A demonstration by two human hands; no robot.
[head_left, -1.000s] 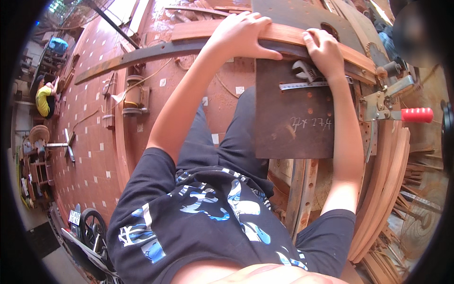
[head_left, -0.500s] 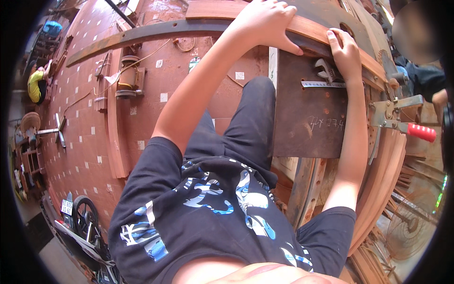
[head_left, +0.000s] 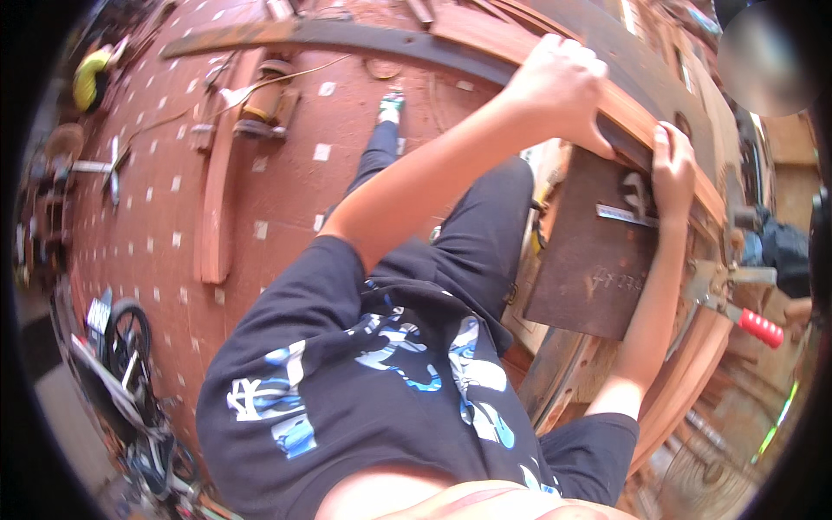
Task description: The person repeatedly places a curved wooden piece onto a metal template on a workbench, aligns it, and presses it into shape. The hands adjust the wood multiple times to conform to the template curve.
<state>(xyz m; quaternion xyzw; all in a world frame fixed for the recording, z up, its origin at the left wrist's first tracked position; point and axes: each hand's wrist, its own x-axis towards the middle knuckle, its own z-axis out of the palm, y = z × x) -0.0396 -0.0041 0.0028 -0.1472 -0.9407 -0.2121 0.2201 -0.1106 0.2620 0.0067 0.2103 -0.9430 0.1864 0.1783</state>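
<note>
Together, the left hand (head_left: 559, 89) and right hand (head_left: 674, 173) grip a wooden strip (head_left: 627, 111) (dark bar (head_left: 355, 37) alongside).

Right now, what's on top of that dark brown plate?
An adjustable wrench, a white measuring strip and pale handwritten marks. The right hand and forearm cover part of the plate; whatever lies beneath them cannot be seen.

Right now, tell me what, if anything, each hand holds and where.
The left hand holds the reddish wooden strip near its middle; the right hand holds it nearer its right end.
</note>
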